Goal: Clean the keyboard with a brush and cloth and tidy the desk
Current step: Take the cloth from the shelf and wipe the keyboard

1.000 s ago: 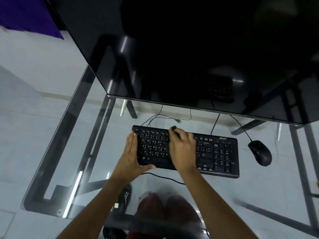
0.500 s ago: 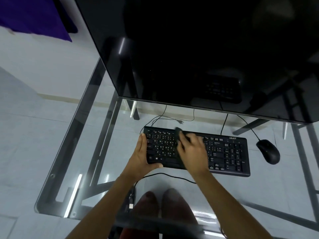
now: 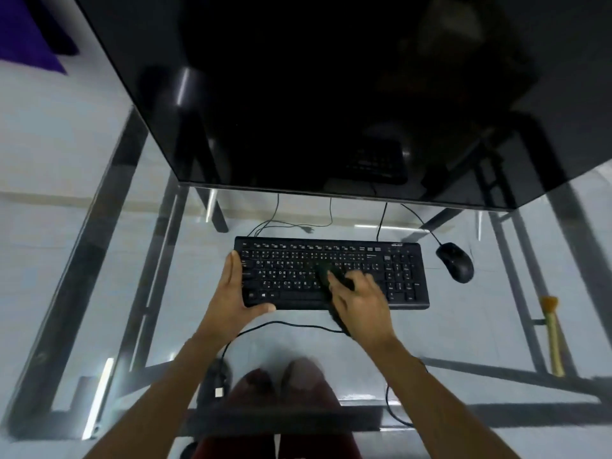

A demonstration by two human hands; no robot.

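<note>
A black keyboard (image 3: pixel 331 274) was seen lying flat on the glass desk (image 3: pixel 463 329), its long axis running left to right and its key rows facing up, with the number pad at the right end. The left hand (image 3: pixel 233 301) was clamped on the keyboard's left end: its fingers were laid fairly straight along the left edge while the thumb was hooked against the near edge. The right hand (image 3: pixel 359 303) was curled round a dark brush (image 3: pixel 326 276), whose head was pressed onto the keys near the middle of the board and whose handle was angled back towards the near right, passing under the palm; the brush was blurred, so its bristles could not be made out. A black mouse (image 3: pixel 454 262) was placed just right of the keyboard, its long axis running far-left to near-right and its cable led off at the far end. A large dark monitor (image 3: pixel 314 94) was set beyond the keyboard, filling the far part of the view. Near the right edge of the desk a second brush (image 3: pixel 552 336) with a pale yellowish handle was laid, its long axis running near to far and its orange-brown bristles pointed to the far side. A dark cable (image 3: pixel 281 324) was looped across the glass between the two forearms. No container was shown.
</note>
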